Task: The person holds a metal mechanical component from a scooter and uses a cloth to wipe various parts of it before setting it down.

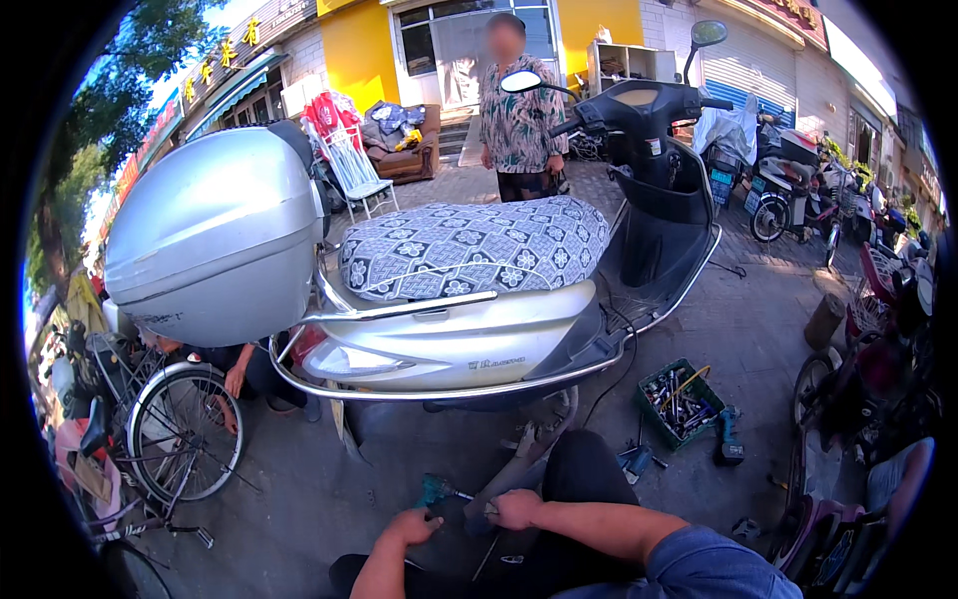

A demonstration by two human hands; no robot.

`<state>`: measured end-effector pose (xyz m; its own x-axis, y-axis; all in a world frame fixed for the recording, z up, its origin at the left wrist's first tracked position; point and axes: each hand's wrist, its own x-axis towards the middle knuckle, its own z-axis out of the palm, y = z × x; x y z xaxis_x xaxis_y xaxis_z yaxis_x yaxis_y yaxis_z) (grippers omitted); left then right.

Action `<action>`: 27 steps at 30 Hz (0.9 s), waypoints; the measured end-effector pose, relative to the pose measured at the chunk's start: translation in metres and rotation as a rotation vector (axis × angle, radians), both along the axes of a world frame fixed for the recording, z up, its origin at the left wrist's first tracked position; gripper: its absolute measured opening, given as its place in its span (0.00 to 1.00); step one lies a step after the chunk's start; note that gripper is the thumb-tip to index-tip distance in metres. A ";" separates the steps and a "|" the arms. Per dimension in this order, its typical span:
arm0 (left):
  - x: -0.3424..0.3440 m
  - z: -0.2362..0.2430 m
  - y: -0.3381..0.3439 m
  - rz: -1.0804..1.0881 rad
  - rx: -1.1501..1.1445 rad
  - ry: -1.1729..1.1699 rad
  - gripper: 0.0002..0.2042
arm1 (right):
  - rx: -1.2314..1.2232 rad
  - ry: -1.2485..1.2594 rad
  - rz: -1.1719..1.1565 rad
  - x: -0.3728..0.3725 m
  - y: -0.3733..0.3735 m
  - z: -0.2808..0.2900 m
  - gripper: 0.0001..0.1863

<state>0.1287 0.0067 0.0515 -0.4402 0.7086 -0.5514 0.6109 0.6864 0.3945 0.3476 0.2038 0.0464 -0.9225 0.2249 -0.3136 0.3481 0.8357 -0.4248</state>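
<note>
Low in front of me, my right hand [517, 509] is closed round the near end of a long, dark grey part [511, 467], which slants up toward the scooter's underside; its exact kind is unclear. To the left, my left hand [411, 526] has its fingers curled, and what they hold, if anything, is hidden. Just beyond it lies a teal power tool [434, 489] with a silver shaft. A thin rod [486, 557] and a small pale piece [512, 560] are near my knees. Above stands the silver scooter [469, 344] with a patterned seat cover [479, 250].
A green crate of tools [682, 402] sits at the right, beside a cordless drill [729, 439]. A person [517, 120] stands behind the scooter. At the left, another person's hand [238, 382] is near a bicycle wheel [187, 434]. Parked bikes [878, 339] line the right.
</note>
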 end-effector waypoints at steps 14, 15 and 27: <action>-0.020 0.049 -0.024 0.742 0.768 -0.148 0.21 | -0.576 0.439 -0.398 -0.002 0.050 0.068 0.22; -0.034 0.066 -0.038 1.089 1.026 -0.377 0.17 | -0.681 0.558 -0.501 0.006 0.070 0.083 0.19; 0.008 0.015 -0.021 0.114 0.070 0.106 0.25 | -0.145 0.168 -0.147 -0.020 0.025 0.074 0.22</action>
<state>0.1362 -0.0140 0.0668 -0.5730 0.6857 -0.4489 0.5710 0.7269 0.3814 0.3277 0.2292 0.1201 -0.9252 0.3239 -0.1975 0.3755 0.7079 -0.5982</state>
